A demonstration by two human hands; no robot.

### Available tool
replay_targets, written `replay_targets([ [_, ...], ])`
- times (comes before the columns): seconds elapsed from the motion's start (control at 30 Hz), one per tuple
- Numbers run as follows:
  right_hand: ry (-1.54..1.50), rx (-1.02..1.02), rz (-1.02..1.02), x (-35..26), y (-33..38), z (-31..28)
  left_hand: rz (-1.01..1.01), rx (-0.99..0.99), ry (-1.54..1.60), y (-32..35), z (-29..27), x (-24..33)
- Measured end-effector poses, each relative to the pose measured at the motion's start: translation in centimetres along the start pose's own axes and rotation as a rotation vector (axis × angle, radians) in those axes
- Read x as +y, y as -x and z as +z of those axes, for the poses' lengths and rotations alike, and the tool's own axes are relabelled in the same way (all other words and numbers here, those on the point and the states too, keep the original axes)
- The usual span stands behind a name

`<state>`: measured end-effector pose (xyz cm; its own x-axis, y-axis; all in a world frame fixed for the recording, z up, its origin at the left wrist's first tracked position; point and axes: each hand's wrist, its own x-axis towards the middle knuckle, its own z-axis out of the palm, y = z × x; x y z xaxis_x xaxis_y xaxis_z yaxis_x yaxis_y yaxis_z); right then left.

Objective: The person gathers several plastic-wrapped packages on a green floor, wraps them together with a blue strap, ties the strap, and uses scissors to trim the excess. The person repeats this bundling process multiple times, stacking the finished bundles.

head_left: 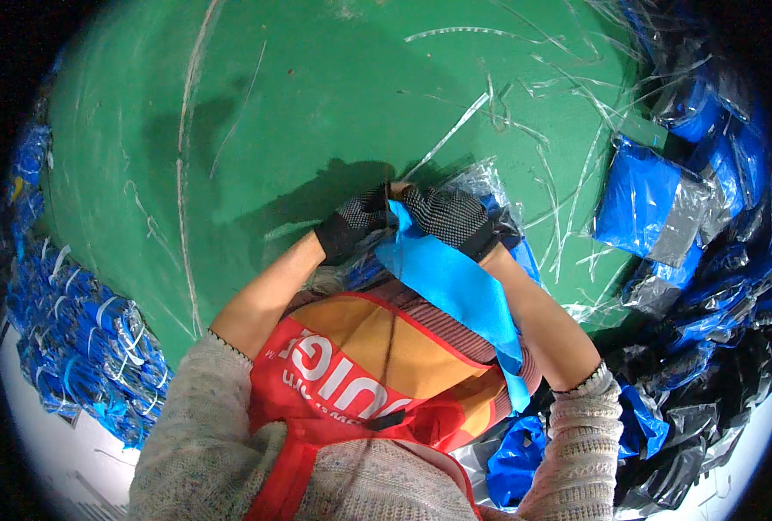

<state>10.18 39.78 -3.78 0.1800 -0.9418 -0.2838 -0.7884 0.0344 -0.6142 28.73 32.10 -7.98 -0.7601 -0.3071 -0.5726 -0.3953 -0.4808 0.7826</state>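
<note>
My left hand (359,225) and my right hand (452,217), both in dark knit gloves with light dots and bare fingertips, meet above my lap. Their fingers are closed around the upper end of a bright blue fabric strip (455,282). From there the strip runs down to the right across my lap and hangs beside my right forearm. Just beyond and under my right hand is a crinkled see-through plastic wrapper (483,180). Blue material shows beneath my hands, mostly hidden by them.
Loose whitish plastic straps (455,132) lie scattered on the green floor (308,95). At right is a heap of blue and grey plastic-wrapped packs (638,200). Tied blue bundles (90,339) are piled at left. A red and orange apron (360,373) covers my lap.
</note>
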Motion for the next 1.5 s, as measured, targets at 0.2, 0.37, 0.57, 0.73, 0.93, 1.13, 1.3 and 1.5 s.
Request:
replay_targets([
  [0.2,-0.195,0.135,-0.121,-0.3,1.0,-1.4,0.102,-0.130,-0.592,-1.0,-0.5,3.0],
  [0.37,0.012,-0.060,-0.091,-0.7,0.7,-1.8,0.309,0.068,-1.330,-1.0,-1.1,5.3],
  [0.57,-0.314,-0.016,-0.014,-0.8,0.5,-1.7,0.286,-0.050,-0.333,-1.4,-0.9,5.3],
  [0.73,-0.349,0.062,-0.029,-0.9,0.4,-2.1,0.153,-0.146,-1.185,-0.9,-1.5,4.1],
  [0.93,-0.370,-0.065,0.271,-2.4,3.0,-4.5,0.129,0.030,-1.091,0.2,-0.2,1.5],
  [1.13,-0.418,0.005,0.298,-1.9,4.4,-4.3,0.037,-0.025,-0.385,1.7,-2.3,0.4],
  [1.3,-0.087,0.051,0.275,-1.4,4.8,-3.5,0.127,-0.033,0.509,3.1,-2.5,-1.0],
  [1.5,-0.698,-0.013,0.301,-2.6,3.1,-4.4,0.260,0.303,-0.492,1.8,-0.2,-0.6],
])
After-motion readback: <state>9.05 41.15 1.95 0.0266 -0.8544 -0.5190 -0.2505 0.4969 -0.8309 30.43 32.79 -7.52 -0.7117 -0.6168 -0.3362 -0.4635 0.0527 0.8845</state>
